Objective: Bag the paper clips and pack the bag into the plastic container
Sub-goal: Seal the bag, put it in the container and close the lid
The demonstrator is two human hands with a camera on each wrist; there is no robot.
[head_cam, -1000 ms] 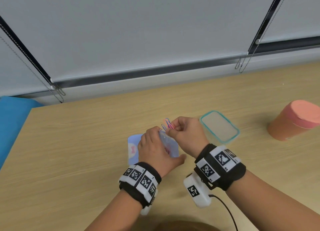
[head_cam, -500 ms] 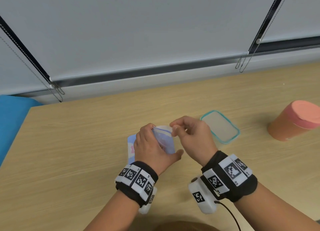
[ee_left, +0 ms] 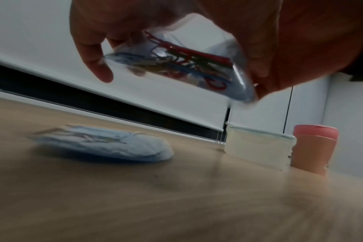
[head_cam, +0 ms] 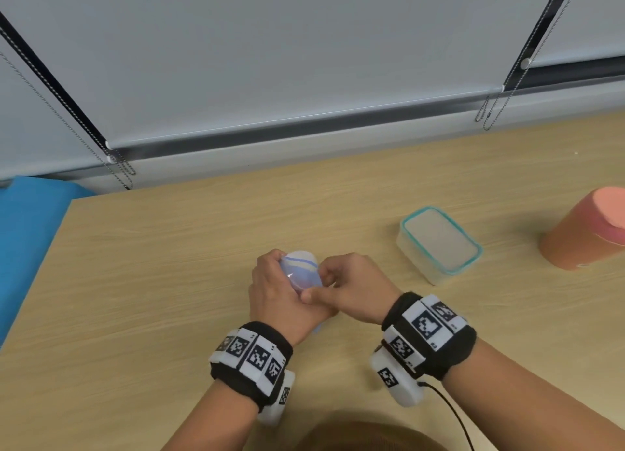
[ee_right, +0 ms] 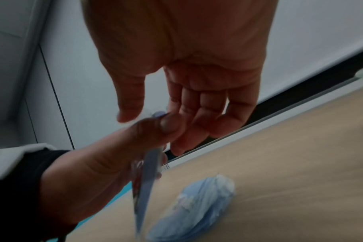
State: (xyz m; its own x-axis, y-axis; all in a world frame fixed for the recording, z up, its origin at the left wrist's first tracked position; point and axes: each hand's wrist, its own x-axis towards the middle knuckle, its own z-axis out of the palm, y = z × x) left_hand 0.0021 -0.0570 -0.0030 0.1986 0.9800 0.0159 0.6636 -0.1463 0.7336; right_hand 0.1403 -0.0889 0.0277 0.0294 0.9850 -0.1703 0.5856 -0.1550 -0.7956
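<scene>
A small clear blue-tinted bag (head_cam: 302, 272) is held upright above the table between both hands. In the left wrist view the bag (ee_left: 238, 85) holds several coloured paper clips (ee_left: 189, 63). My left hand (head_cam: 275, 283) grips the bag round its lower part, thumb on one face, fingers (ee_left: 93, 65) on the other. My right hand (head_cam: 350, 278) pinches the bag's top edge (ee_right: 158, 114) between thumb and fingers. The plastic container (head_cam: 439, 244), clear with a teal rim, stands open about a hand's width to the right.
A pile of spare blue bags (ee_left: 106, 144) lies on the wooden table (head_cam: 169, 281) under my hands. An orange canister (head_cam: 585, 234) with a pink lid stands at the far right. A blue surface (head_cam: 30, 234) borders the table's left edge.
The paper clips held in my right fingers a second ago are now inside the bag. My right hand has shifted to the bag's top edge, and both hands have come closer together.
</scene>
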